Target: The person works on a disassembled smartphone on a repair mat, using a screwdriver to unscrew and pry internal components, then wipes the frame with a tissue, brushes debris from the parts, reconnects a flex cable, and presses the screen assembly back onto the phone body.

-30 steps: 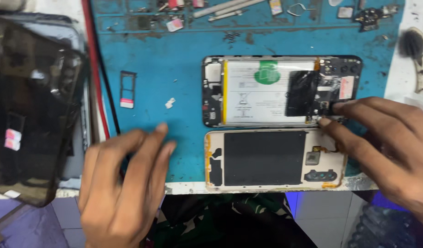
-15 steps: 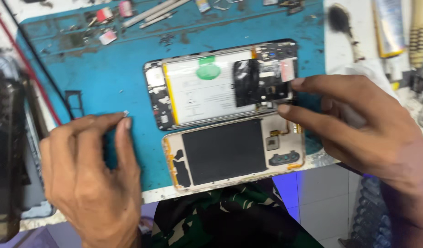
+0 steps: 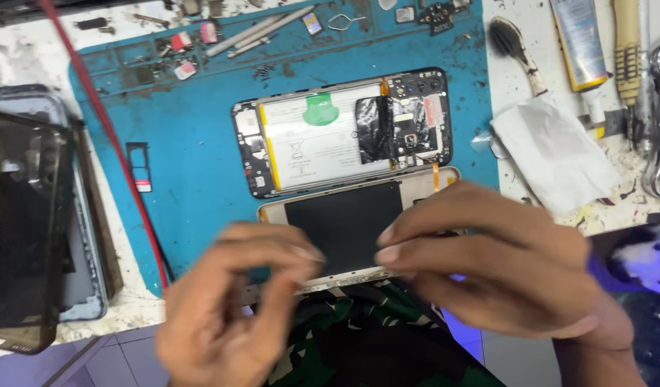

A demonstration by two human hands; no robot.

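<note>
We have a single view, from a camera worn on the head, looking steeply down and close onto the workbench. The blue mat (image 3: 201, 158) fills the middle; our left hand (image 3: 230, 308) and right hand (image 3: 488, 265) sit at the near edge, tools along the far and right edges.

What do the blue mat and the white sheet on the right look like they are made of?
Blue mat: likely silicone or rubber, matte, with moulded tray pockets along its top edge. White sheet: probably tissue or thin paper, soft and creased, with one corner lifted.
</note>
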